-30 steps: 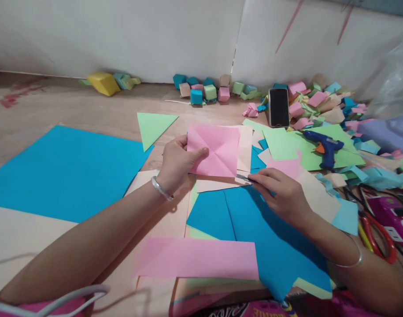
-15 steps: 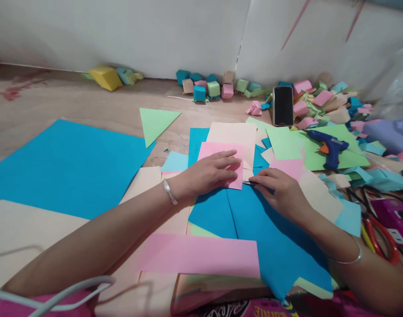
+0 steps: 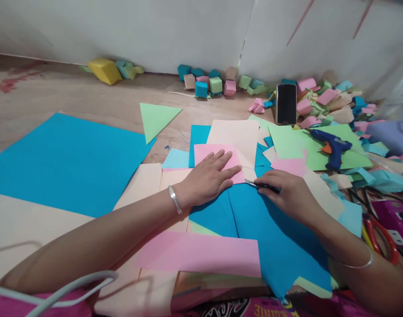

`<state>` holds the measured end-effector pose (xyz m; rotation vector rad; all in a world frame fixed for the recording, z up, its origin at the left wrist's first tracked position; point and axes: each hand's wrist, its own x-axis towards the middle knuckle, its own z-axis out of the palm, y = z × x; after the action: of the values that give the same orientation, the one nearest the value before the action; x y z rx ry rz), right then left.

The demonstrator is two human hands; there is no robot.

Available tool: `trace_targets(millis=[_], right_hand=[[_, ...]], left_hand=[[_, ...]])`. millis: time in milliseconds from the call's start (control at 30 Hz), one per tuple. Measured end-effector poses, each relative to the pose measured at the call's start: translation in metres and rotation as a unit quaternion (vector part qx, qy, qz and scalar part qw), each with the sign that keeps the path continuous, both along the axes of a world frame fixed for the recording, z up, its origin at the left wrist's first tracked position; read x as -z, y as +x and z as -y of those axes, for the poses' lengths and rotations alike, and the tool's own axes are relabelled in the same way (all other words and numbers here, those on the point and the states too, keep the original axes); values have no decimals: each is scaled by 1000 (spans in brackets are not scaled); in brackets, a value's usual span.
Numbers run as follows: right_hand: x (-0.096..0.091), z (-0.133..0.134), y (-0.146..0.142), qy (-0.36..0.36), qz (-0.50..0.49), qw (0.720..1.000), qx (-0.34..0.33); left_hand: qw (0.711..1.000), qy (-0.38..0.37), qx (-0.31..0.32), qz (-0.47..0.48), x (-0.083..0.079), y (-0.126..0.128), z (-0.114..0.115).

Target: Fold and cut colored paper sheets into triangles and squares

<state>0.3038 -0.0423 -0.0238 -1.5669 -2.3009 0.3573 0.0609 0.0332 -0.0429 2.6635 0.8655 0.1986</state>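
Note:
My left hand (image 3: pixel 209 176) lies flat, fingers stretched out, pressing a small pink paper square (image 3: pixel 206 152) onto the stacked sheets. My right hand (image 3: pixel 290 196) is closed round a thin dark blade-like tool (image 3: pixel 262 186) whose tip touches the pink square's lower right corner. Both hands rest over a blue sheet (image 3: pixel 254 224). A peach sheet (image 3: pixel 236 134) lies just behind the pink square. A long pink strip (image 3: pixel 201 257) lies nearer to me.
A large blue sheet (image 3: pixel 65 163) covers the left, with a green triangle (image 3: pixel 157 119) beyond it. A phone (image 3: pixel 286 104) stands by a heap of folded paper pieces (image 3: pixel 323 101). A blue glue gun (image 3: pixel 331 147) and red-handled scissors (image 3: pixel 379 240) lie at right. Paper cubes (image 3: pixel 208 83) line the wall.
My left hand held the pink square up by its edge, then laid it down and flattened over it. The right hand stayed put with its tool at the paper's corner.

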Motion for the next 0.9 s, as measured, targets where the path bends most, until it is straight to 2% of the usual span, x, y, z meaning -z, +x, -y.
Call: trace_targets(millis=[267,467,900], right_hand=[[-2,0,3,-13,-2,1000,1],[-6,1,0,-32,-10,999,9],[6,4,-22,45,-49,998,-20]], left_hand=[[1000,-3,4,12,2,-1,-1],[999,14,1,-39,-1,1,1],[999,12,-5,-33,0,1,4]])
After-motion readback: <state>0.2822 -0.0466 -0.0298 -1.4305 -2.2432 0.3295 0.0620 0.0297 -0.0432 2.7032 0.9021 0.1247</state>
